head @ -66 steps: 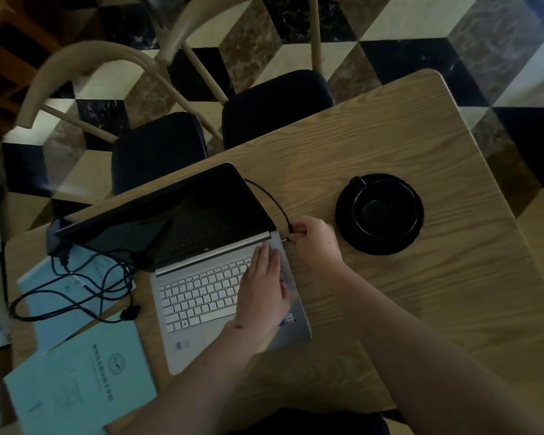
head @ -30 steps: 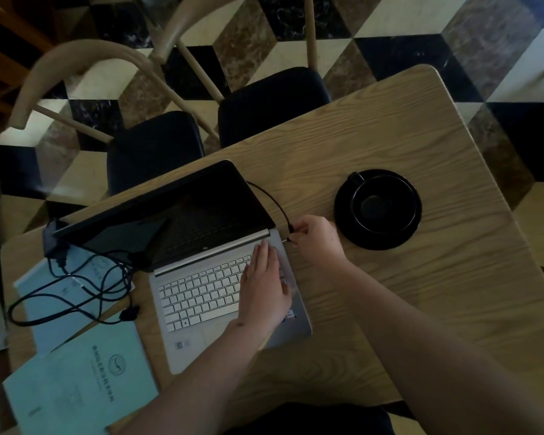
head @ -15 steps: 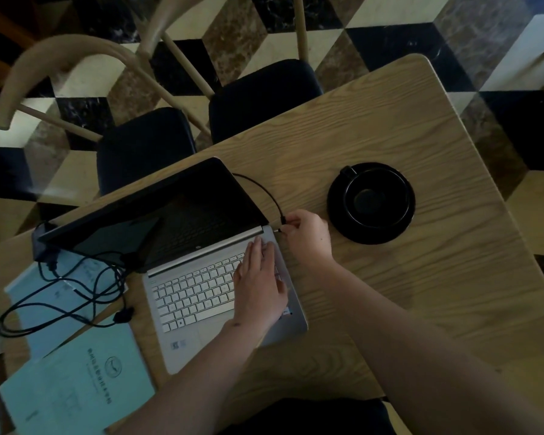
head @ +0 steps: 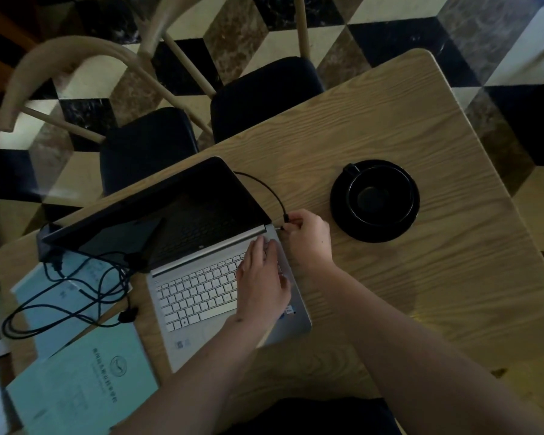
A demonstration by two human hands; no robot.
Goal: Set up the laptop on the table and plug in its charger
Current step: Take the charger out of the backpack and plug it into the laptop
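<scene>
Laptop (head: 201, 277): silver, lid open, screen dark, white keyboard; sits on the left half of the desk (head: 421, 277), turned at an angle to the desk edge.

Charger plug (head: 284, 223): small black plug with a metal tip, held just beside the rear right corner of the laptop base, near the hinge. Whether the tip is already seated in the port cannot be told.

Charger cable (head: 264, 188): thin, black; arcs from the plug up and behind the right edge of the screen. More of it lies in loose loops (head: 60, 296) on the desk left of the laptop.

Power brick (head: 46, 243): dark block at the left rear of the laptop, part hidden by the lid.

Right hand (head: 308, 240): fingers (head: 296, 222) pinched together on the charger plug.

Left hand (head: 261, 284): lies flat, palm down, on the right side of the keyboard, fingers stretched out and close together, gripping nothing.

Booklets (head: 85, 394): 2 pale blue-green paper booklets at the left front of the desk; the farther 1 lies under the cable loops, the nearer 1 bears a round emblem and print too small to read.

Cup and saucer (head: 376, 200): black, on the desk right of the laptop, well apart from the right hand.

Chairs (head: 264, 92): 2, with dark seats and pale curved wooden backs, pushed against the far side of the desk.

Floor (head: 390, 14): tiled in black, cream and brown diamond shapes.
</scene>
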